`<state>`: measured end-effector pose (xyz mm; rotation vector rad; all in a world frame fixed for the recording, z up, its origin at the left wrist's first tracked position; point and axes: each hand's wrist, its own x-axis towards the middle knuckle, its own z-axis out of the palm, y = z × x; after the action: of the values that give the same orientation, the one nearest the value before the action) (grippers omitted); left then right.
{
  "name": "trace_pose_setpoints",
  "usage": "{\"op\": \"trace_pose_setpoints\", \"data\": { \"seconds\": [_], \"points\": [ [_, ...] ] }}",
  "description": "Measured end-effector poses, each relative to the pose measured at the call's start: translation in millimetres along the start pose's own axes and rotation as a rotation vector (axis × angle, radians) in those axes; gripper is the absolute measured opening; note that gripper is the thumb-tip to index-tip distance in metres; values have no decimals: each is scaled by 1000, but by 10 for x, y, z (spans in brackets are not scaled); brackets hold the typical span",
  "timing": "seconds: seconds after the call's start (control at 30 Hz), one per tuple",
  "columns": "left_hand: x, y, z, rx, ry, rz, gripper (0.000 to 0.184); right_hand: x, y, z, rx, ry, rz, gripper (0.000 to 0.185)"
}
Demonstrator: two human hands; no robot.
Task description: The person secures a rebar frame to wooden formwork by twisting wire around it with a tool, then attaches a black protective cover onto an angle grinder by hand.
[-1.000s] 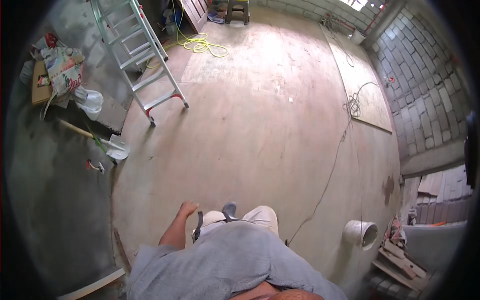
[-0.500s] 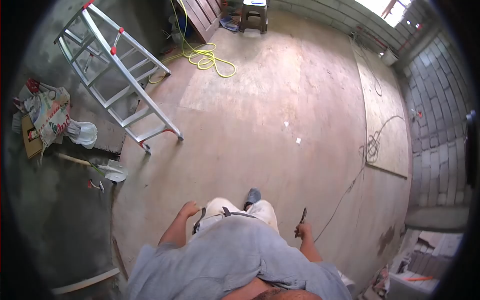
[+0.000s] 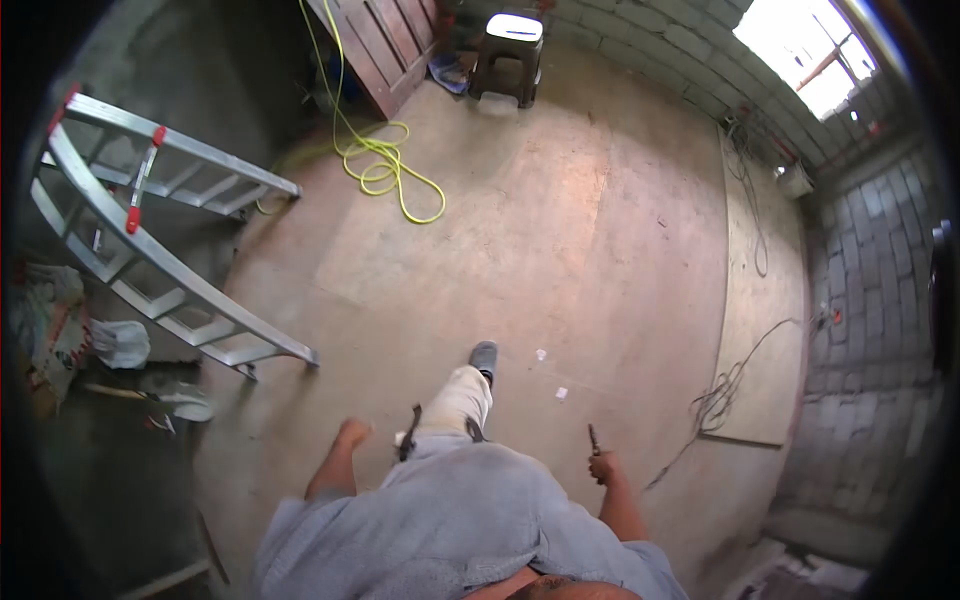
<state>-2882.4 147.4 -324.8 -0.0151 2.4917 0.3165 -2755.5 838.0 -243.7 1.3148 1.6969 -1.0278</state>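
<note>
My right hand (image 3: 604, 467) is closed around a dark, slim tool that looks like pliers (image 3: 593, 440), its tip pointing forward, away from my body. To the left of my waist hangs my left hand (image 3: 354, 433), slightly blurred, with its fingers curled in and nothing visible in them. A dark strap (image 3: 409, 432) dangles at my waist, nearer to the left hand and apart from it. One foot in a grey shoe (image 3: 484, 355) is stretched forward on the wooden floor panels (image 3: 480, 250).
An aluminium ladder (image 3: 190, 290) stands on the left, by a shovel (image 3: 185, 403) and bags (image 3: 50, 330). Ahead lie a yellow hose (image 3: 395, 165), a door panel (image 3: 385, 50) and a stool (image 3: 505, 60). On the right, a dark cable (image 3: 715, 405) crosses a board (image 3: 755, 380).
I have stepped forward: the ladder, hose and stool now appear closer and the floor scraps nearer. My left hand has moved away from the waist strap. The tool stays in my right hand.
</note>
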Motion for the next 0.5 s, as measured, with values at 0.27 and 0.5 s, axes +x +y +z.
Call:
{"op": "trace_pose_setpoints", "data": {
  "seconds": [0.27, 0.5],
  "points": [
    [2690, 2649, -2871, -565, 142, 189, 55, -218, -2529, -758, -41, -19, -78, 14],
    [4513, 3437, -4309, -1389, -58, -72, 48, 1152, -5060, -1361, -195, -110, -198, 16]
  ]
}}
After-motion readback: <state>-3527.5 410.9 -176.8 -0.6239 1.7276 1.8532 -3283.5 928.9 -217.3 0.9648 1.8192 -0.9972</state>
